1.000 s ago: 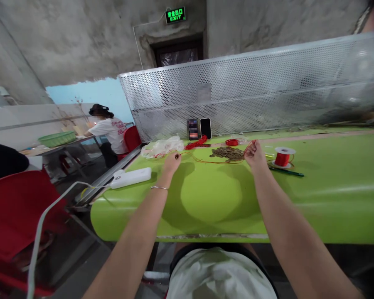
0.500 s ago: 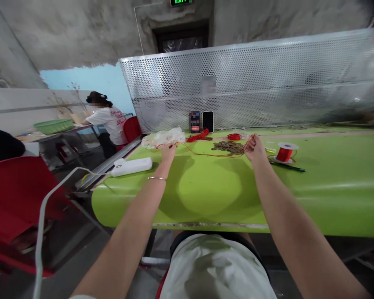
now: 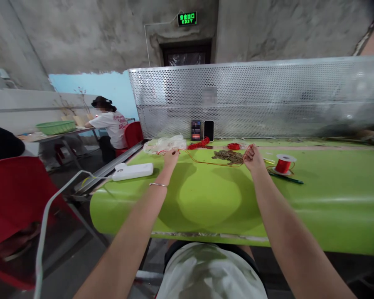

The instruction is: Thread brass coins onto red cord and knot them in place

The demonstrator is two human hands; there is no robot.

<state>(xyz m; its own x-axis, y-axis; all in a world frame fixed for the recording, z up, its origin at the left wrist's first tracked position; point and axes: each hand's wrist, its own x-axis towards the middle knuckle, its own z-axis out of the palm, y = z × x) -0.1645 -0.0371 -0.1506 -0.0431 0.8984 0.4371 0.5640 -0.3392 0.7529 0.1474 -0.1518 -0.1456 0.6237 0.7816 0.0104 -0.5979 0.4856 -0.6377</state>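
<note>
A thin orange-red cord [image 3: 205,162] hangs in a slack curve between my two hands, just above the green tabletop. My left hand [image 3: 171,158] is closed on one end, close to a crumpled clear plastic bag [image 3: 163,144]. With fingers pinched, my right hand [image 3: 251,157] grips the other end, beside a pile of brown coin-like discs [image 3: 227,156]. Bundles of red cord [image 3: 199,143] and a smaller red coil [image 3: 233,146] lie behind the pile. Right of my right hand stands a white spool of red thread [image 3: 283,165].
Two phones [image 3: 208,130] lean against the perforated metal screen [image 3: 252,99]. A dark green pen [image 3: 286,179] lies by the spool. On the left are a white power bank [image 3: 133,171] with a cable and a red chair [image 3: 15,195]. Another person [image 3: 109,124] sits at a far table.
The camera view has tilted up, so the scene sits lower and the whole exit sign shows. Both hands still hold the cord in nearly the same place.
</note>
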